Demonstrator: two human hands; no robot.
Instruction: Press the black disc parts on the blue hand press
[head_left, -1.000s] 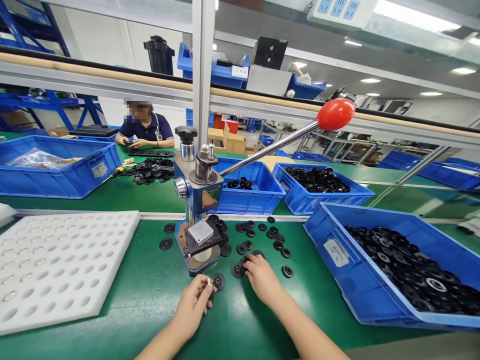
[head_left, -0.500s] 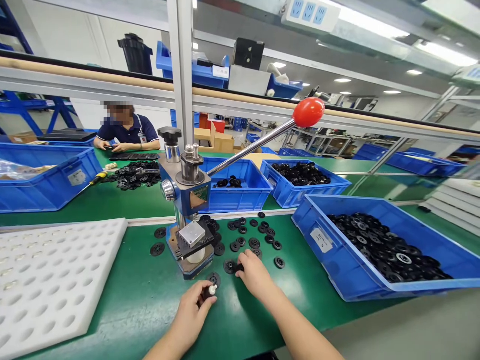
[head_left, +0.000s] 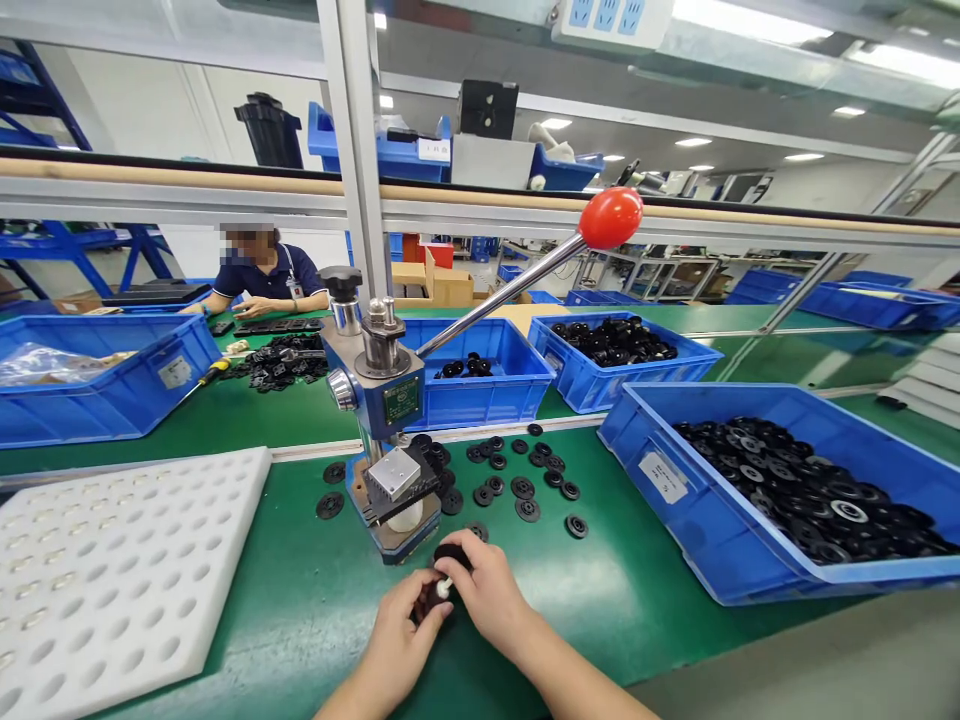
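Note:
My left hand (head_left: 409,622) is closed around a dark part with a white shaft (head_left: 444,588) sticking out of it; the fingers hide most of it. My right hand (head_left: 491,592) pinches a black disc (head_left: 451,553) by its edge, tilted, right beside the white shaft. Whether the two parts touch I cannot tell. Just beyond the hands stands a hand press (head_left: 382,400) with a red-knobbed lever (head_left: 611,218) and a metal block (head_left: 396,472) on its base. Several black discs (head_left: 523,487) lie on the green mat right of the press.
A white foam tray (head_left: 169,560) with round holes is at the left. To the right stands a blue bin (head_left: 664,520) of black discs. More blue bins (head_left: 480,398) line the back. Across the bench sits a co-worker (head_left: 270,270) beside a pile of black parts (head_left: 281,362).
My right hand has picked a black disc up from the mat and brought it left to my left hand. The view has shifted slightly.

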